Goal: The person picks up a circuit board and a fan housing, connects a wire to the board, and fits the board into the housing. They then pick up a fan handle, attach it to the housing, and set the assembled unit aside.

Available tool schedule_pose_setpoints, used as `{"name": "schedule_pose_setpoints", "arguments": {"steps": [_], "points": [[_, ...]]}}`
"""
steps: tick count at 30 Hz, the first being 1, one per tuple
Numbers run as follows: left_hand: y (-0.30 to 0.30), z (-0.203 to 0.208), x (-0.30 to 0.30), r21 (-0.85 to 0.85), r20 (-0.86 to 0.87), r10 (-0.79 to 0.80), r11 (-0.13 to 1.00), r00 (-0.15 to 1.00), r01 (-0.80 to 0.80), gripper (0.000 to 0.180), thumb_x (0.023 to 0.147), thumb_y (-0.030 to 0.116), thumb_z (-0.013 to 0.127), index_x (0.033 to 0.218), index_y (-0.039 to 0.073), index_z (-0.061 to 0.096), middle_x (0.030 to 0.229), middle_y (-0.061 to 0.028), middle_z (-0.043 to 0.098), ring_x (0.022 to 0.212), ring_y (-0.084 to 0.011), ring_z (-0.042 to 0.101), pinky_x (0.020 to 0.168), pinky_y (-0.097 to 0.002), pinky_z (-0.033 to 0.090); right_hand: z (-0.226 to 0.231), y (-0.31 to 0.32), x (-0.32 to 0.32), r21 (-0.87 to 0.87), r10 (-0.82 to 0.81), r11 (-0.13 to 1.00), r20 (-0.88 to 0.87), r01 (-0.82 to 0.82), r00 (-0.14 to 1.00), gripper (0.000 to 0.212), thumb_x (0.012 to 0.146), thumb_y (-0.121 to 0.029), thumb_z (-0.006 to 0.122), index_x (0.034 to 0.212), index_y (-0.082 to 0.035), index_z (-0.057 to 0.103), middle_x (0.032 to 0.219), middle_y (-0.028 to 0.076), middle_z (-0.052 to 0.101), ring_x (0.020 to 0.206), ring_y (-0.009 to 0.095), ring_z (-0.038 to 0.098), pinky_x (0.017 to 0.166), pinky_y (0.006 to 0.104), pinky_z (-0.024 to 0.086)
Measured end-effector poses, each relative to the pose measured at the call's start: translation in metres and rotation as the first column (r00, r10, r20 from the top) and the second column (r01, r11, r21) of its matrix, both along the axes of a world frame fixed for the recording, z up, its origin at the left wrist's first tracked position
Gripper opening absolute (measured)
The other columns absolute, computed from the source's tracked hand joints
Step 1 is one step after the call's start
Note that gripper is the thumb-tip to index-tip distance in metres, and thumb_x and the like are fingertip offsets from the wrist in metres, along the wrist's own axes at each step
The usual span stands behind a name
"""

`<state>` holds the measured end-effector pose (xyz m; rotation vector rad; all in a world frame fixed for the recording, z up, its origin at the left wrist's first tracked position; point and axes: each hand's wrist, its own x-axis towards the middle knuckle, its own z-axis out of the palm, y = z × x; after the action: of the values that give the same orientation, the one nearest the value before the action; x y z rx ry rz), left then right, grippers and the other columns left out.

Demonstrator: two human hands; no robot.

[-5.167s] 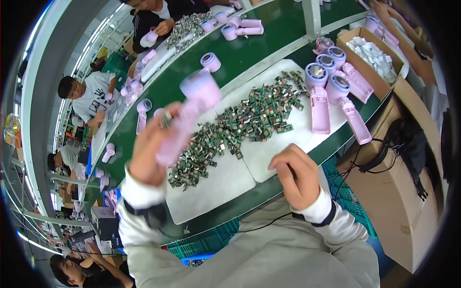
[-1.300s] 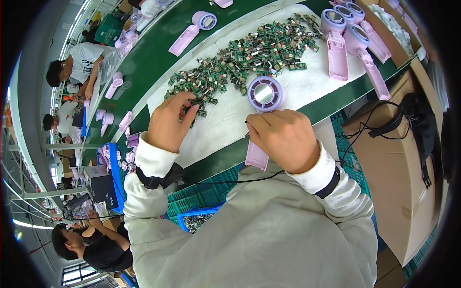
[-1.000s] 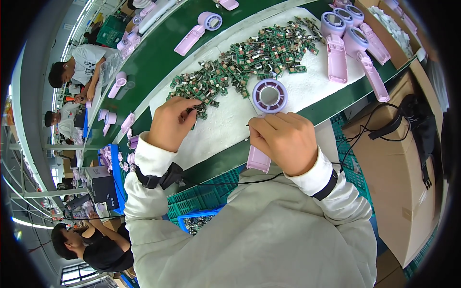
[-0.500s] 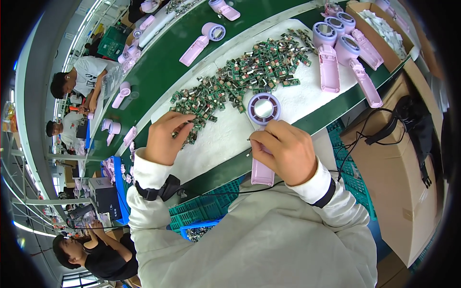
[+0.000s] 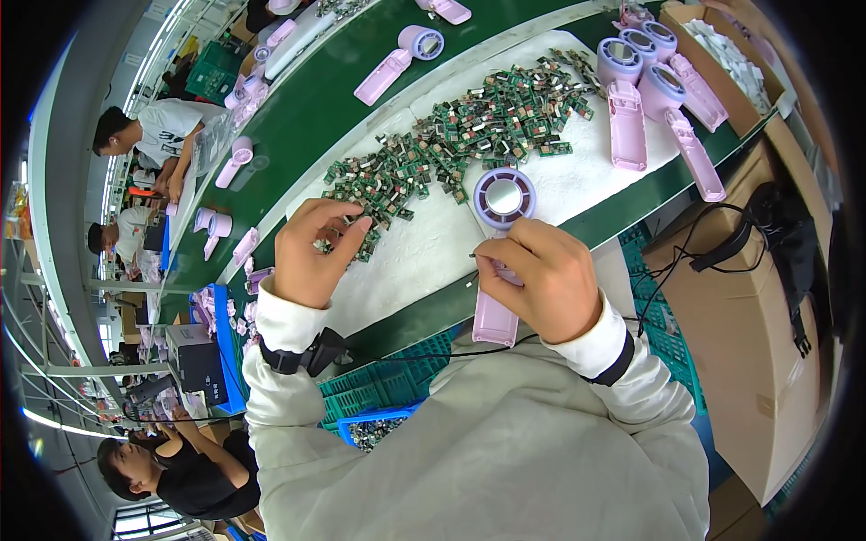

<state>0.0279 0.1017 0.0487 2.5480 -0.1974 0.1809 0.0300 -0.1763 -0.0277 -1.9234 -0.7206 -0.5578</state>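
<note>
My left hand [image 5: 316, 251] is at the near left end of a heap of small green circuit boards [image 5: 487, 122]. Its thumb and forefinger are curved with a gap between them, their tips by the boards. A pink handheld fan with a round purple-rimmed head [image 5: 504, 198] lies at the near edge of the white sheet, its open handle shell [image 5: 495, 323] pointing toward me. Over the middle of that handle is my right hand [image 5: 546, 279], thumb and forefinger pinched. A tiny dark tip shows at the pinch, too small to name. The hand hides the handle's middle.
Several more pink fans [image 5: 622, 63] stand and lie at the right of the white sheet [image 5: 415, 261]. Behind them is a cardboard box [image 5: 753, 95] of white pieces. A green conveyor belt [image 5: 316, 117] carries fan parts. A large carton [image 5: 740, 343] and black cables stand at right.
My left thumb and forefinger have shifted slightly upward beside the boards. My right hand keeps its pinch over the fan handle. A fan on the belt has shifted right in the view.
</note>
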Motion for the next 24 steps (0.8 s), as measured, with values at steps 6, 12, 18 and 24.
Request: {"name": "schedule_pose_setpoints", "arguments": {"steps": [6,12,18,24], "points": [[-0.034,0.003,-0.034,-0.546,-0.116,0.002,0.835,0.993,-0.066,0.025,0.089,-0.007,0.072,0.114,-0.002,0.071,0.105,-0.0088,0.068,0.091,-0.0149,0.069,0.084,-0.028,0.057,0.0,-0.003,-0.002,0.044,0.042,0.998,-0.053,-0.04,0.998,0.016,0.074,-0.005,0.079,0.087,-0.006,0.072,0.074,0.005,0.056,0.063,0.025,0.057,0.057,0.0358,0.046],[-0.082,-0.012,-0.059,-0.673,-0.082,0.063,0.733,0.995,-0.102,0.033,0.09,-0.012,0.069,0.121,-0.004,0.068,0.112,-0.0106,0.065,0.101,-0.017,0.068,0.09,-0.0286,0.056,0.004,-0.003,-0.01,0.05,0.061,0.997,-0.043,-0.059,0.997,0.016,0.074,-0.007,0.08,0.088,-0.007,0.072,0.074,0.004,0.057,0.061,0.024,0.055,0.056,0.0349,0.044],[-0.094,-0.042,-0.062,-0.631,0.017,0.022,0.776,1.0,-0.006,0.036,0.091,-0.012,0.066,0.126,-0.003,0.067,0.116,-0.014,0.066,0.106,-0.0187,0.067,0.091,-0.0289,0.055,0.005,0.0,-0.01,0.054,0.067,0.996,-0.023,-0.066,0.997,0.017,0.073,-0.006,0.08,0.088,-0.008,0.072,0.074,0.003,0.056,0.06,0.024,0.054,0.056,0.0347,0.044],[-0.087,-0.044,-0.066,-0.588,0.014,-0.065,0.806,0.998,0.061,0.033,0.093,-0.01,0.065,0.124,-0.003,0.069,0.119,-0.0171,0.068,0.107,-0.0209,0.067,0.091,-0.0296,0.055,0.002,0.0,-0.012,0.061,0.055,0.997,-0.003,-0.054,0.999,0.02,0.071,-0.005,0.08,0.088,-0.008,0.071,0.074,0.003,0.055,0.059,0.023,0.053,0.055,0.0342,0.044]]}}
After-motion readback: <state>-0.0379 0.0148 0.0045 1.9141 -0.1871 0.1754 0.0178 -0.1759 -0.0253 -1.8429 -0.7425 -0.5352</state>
